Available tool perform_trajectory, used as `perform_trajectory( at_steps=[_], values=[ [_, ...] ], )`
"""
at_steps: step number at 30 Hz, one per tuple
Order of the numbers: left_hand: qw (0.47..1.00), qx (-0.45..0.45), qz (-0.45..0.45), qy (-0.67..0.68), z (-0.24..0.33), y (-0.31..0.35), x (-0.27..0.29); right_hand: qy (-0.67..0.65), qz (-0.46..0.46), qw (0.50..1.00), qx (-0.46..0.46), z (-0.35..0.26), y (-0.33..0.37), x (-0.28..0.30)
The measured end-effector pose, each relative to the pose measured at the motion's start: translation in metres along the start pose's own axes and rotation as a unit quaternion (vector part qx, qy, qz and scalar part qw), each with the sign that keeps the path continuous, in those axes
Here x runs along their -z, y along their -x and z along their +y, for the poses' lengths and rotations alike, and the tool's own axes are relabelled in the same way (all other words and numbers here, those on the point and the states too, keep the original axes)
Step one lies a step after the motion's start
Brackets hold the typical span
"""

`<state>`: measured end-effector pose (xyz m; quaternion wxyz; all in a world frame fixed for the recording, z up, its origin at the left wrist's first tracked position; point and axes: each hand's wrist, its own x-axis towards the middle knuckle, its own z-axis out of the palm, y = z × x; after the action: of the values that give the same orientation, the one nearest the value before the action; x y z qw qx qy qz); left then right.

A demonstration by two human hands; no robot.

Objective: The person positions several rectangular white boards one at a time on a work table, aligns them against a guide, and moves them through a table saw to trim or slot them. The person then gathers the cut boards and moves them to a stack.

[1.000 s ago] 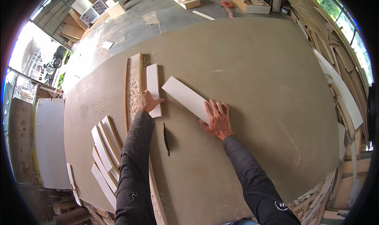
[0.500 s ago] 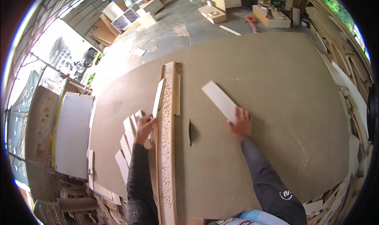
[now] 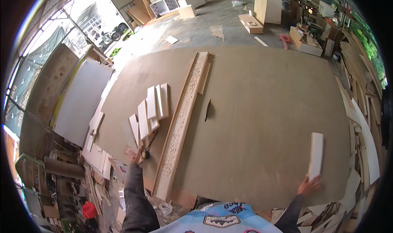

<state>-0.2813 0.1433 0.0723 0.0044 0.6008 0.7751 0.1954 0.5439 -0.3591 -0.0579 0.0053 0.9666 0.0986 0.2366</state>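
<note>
Far to the right, my right hand [image 3: 309, 185] grips the near end of a white board strip [image 3: 316, 155], which points away from me on the large brown sheet [image 3: 254, 151]. My left hand [image 3: 133, 154] is at the near left of a fanned group of white strips [image 3: 151, 102], its fingers closed around the lower end of a motion-blurred strip [image 3: 129, 135]. Beside that hand is a small round black and yellowish thing [image 3: 145, 154] with a dark rod. A long narrow board [image 3: 182, 120] with speckled spots lies between the hands.
A thin black curved piece [image 3: 208, 110] lies right of the long board. White panels [image 3: 84, 104] lean at the left. Offcuts [image 3: 360, 151] crowd the right edge. Beyond the sheet stand wooden boxes [image 3: 251, 24] and a red coiled hose [image 3: 285, 40] on the floor.
My right hand has carried its strip right and nearer to me. My left hand has moved from beside the long board to the near left of the fanned strips. The view has shifted.
</note>
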Motion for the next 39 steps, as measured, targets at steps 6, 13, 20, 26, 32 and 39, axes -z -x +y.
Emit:
perform_trajectory(
  at_steps=[6,13,20,26,32,39],
  values=[
    [0.993,0.086,0.008,0.076,-0.004,0.063,-0.027,-0.013,-0.16,0.891,-0.425,0.109,-0.048,-0.008],
    [0.977,0.137,0.129,0.104,-0.031,0.198,-0.019,-0.019,-0.11,0.945,-0.308,0.165,-0.031,-0.04],
    [0.955,0.203,0.213,-0.027,-0.164,0.295,-0.003,-0.464,-0.105,0.745,-0.467,0.223,-0.063,-0.104],
    [0.957,0.282,0.026,-0.069,-0.143,0.383,0.033,-0.337,-0.11,0.713,-0.605,0.212,-0.077,-0.074],
    [0.973,0.227,-0.028,-0.014,-0.143,0.432,0.023,-0.29,-0.105,0.77,-0.559,0.18,-0.073,-0.036],
    [0.987,0.155,-0.008,0.046,-0.134,0.395,0.001,-0.191,-0.137,0.845,-0.481,0.223,-0.09,-0.084]
  ],
)
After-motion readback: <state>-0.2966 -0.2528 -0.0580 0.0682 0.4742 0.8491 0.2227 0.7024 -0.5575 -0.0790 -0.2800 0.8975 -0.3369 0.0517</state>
